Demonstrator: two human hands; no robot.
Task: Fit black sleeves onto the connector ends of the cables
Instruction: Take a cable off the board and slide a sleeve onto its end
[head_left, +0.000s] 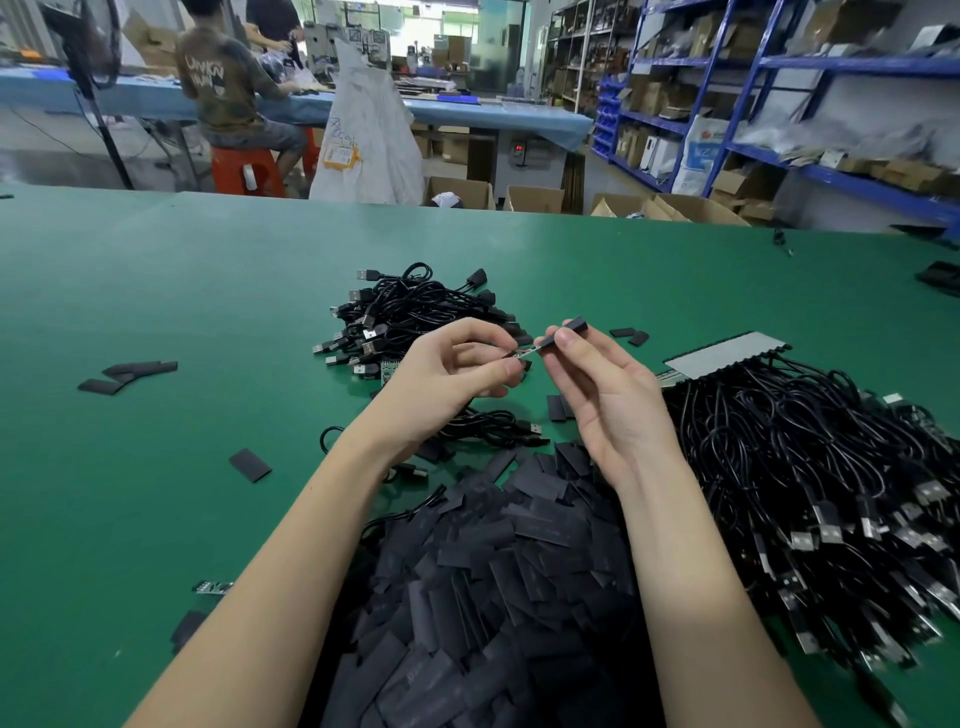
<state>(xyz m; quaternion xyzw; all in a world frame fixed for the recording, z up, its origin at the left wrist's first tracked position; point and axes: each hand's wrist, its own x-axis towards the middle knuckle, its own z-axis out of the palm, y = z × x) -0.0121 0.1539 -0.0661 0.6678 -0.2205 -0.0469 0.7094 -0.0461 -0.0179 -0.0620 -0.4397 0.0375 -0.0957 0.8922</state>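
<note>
Now sleeve (566, 332) in right grip (597, 384)

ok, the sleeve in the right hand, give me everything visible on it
The black sleeve is a short, flat-looking matte tube, plastic or rubbery. The right hand pinches it between thumb and fingers above the green table, tilted with its far end up and to the right. Its near end meets the connector end pinched by the left hand; how far it is on cannot be told.
</note>
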